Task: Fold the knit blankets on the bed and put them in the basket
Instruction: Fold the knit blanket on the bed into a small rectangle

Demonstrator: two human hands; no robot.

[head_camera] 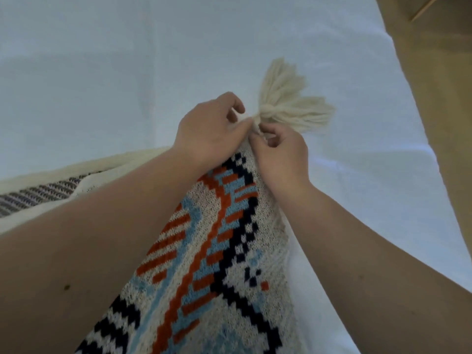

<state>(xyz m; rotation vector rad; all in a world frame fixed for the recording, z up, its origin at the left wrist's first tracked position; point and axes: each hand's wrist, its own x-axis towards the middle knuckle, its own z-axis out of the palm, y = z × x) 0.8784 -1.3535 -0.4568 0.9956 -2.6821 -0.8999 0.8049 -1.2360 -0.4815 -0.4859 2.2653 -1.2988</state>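
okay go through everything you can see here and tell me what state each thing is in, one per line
patterned knit blanket: bunched to a corner, pulled up off the bed
cream tassels: fanned out beyond the pinched corner
left hand: pinching the blanket corner
right hand: pinching the same corner
striped blanket: lying flat at left
white bed sheet: spread, lightly creased

A knit blanket (204, 264) with a cream ground and a blocky pattern in orange, light blue and black runs from the bottom centre of the frame up to the middle, where its corner narrows to a point. At this corner two cream yarn tassels (286, 103) spread out on the white bed (102, 72). At the left edge lies a second, cream-edged striped blanket (38, 192), partly hidden.
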